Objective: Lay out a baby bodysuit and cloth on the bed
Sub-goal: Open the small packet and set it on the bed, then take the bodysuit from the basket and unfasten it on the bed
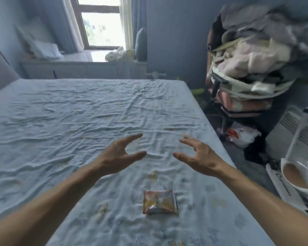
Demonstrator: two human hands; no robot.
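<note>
The bed (64, 110) fills most of the view, covered with a wrinkled pale blue sheet. My left hand (120, 154) and my right hand (196, 154) hover above the sheet near the middle, palms facing each other, fingers spread and relaxed, holding nothing. No bodysuit or cloth lies on the bed. A heap of pale pink, cream and grey clothes (252, 55) is piled on a rack to the right of the bed.
A small shiny snack packet (160, 201) lies on the sheet near the front edge. Right of the bed stand the loaded rack, a white plastic bag (242, 137) on the floor and a white heater (295, 132). A window bench (82, 66) runs behind the bed.
</note>
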